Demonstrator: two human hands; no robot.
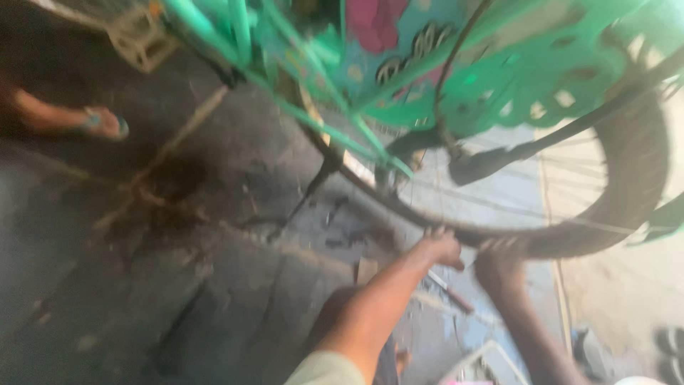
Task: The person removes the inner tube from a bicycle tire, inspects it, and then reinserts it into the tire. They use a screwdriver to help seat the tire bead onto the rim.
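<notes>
Tyre (pixel 627 178) is feeling stiff and heavy, I judge; I am gripping its lower edge with left hand (pixel 440 248) and right hand (pixel 499 264), both clenching.

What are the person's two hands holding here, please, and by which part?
Both the left hand and the right hand grip the bicycle wheel by the lower edge of its tyre, side by side.

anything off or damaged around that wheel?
Frame is motion-blurred, so no damage can be confirmed. Both hands, left hand and right hand, grip the dark tyre at the wheel's bottom. A red-handled tool lies loose on the stained floor beneath the hands.
</notes>
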